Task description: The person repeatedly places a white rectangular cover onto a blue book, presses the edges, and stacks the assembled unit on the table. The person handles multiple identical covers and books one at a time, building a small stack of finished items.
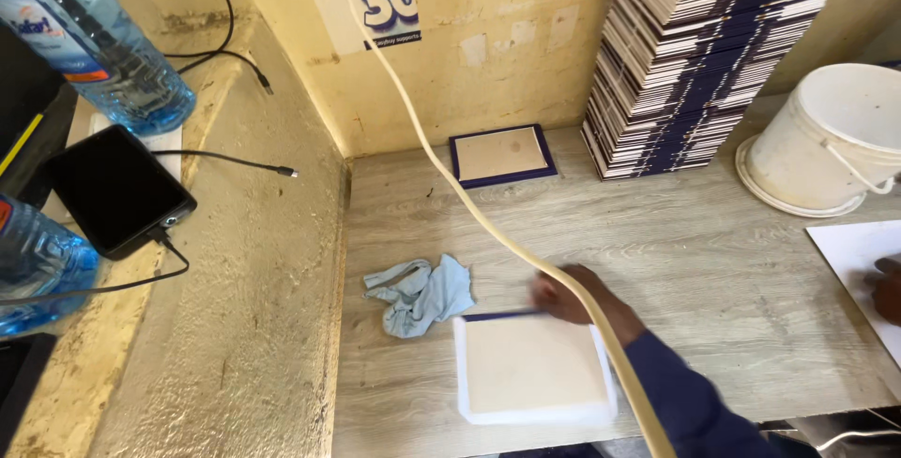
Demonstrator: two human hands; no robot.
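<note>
The person's left hand (563,297) reaches in over the wooden counter (713,261) in a dark blue sleeve (690,392), coming to the far edge of a flat rectangular board (530,367) with a white border and a tan face. That board lies near the counter's front edge, and the hand sits at its far right corner, where a thin blue strip (502,314) runs along the board's far side. The hand is blurred, so I cannot tell whether its fingers (544,291) are spread or pinching the strip. A cream-coloured hose (441,162) hangs down across the scene and passes in front of the wrist. Just left of the board's far corner lies a crumpled light blue cloth (419,294). At the counter's right edge the right hand (887,289) shows only partly, resting on a white sheet (859,261); its fingers cannot be made out. Against the back wall lie a blue-framed board (502,154), a tall stack of similar boards (699,64), and a white bucket (831,134).
</note>
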